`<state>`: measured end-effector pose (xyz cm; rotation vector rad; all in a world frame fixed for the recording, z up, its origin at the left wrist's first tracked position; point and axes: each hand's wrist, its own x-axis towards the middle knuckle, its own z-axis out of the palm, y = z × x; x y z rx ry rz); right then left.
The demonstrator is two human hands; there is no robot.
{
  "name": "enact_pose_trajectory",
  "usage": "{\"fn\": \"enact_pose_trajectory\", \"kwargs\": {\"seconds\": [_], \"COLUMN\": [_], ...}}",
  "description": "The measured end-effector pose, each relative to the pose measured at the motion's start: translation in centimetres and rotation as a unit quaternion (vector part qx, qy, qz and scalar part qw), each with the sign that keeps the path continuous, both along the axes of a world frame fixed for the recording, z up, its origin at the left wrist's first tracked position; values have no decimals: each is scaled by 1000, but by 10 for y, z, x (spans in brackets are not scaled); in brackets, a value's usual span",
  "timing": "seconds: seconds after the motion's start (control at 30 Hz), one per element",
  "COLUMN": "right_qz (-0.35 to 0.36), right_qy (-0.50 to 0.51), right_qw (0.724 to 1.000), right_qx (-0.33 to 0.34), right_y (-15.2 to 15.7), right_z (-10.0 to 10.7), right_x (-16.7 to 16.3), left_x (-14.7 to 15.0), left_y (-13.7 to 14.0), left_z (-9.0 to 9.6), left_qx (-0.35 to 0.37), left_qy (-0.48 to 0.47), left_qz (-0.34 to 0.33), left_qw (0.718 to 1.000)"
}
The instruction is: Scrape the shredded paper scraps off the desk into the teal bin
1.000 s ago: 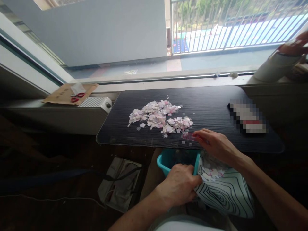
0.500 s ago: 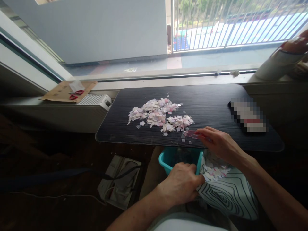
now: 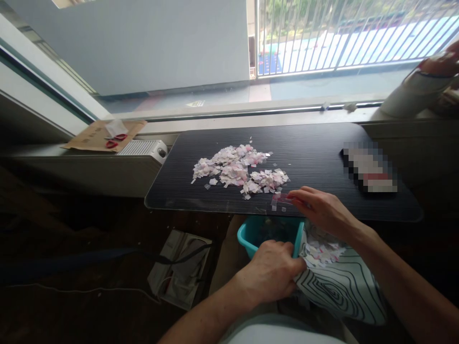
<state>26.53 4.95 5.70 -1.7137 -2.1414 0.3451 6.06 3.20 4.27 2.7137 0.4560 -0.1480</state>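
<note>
My right hand (image 3: 324,210) pinches a clear pinkish strip (image 3: 279,198), its kind unclear, just above the front edge of the dark table (image 3: 315,143). By the strip's tip lie a few loose clear squares. Beyond it is a pile of small white and pink paper scraps (image 3: 233,167). Below the table edge, my left hand (image 3: 270,270) is closed over the near rim of a teal bin (image 3: 245,239), beside the edge of a white bag with black wavy lines (image 3: 333,284). More paper scraps (image 3: 324,248) lie at the bag's mouth.
A blurred-out rectangular object (image 3: 371,169) lies at the table's right. Red-handled scissors (image 3: 115,140) rest on a brown envelope (image 3: 96,134) at the left sill, near a white radiator (image 3: 143,149). An opened box (image 3: 182,270) sits on the floor.
The strip in my right hand has shifted slightly left along the table's front edge. My left hand stays at the bin rim.
</note>
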Motion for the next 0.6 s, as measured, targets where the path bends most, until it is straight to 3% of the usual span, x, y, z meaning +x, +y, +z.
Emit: {"fn": "enact_pose_trajectory", "kwargs": {"seconds": [0.13, 0.33, 0.5, 0.6], "right_qz": [20, -14, 25, 10], "right_qy": [7, 15, 30, 30], "right_qw": [1000, 1000, 999, 999], "right_qx": [-18, 14, -13, -14], "right_y": [-7, -3, -9, -9], "right_z": [2, -2, 1, 1], "right_x": [2, 1, 2, 3], "left_x": [1, 6, 7, 7], "left_y": [0, -1, -3, -2], "left_z": [3, 4, 4, 4], "left_qx": [-1, 2, -1, 1], "left_qy": [10, 7, 15, 13], "left_qz": [-3, -17, -13, -12], "left_qw": [1000, 1000, 1000, 1000]}}
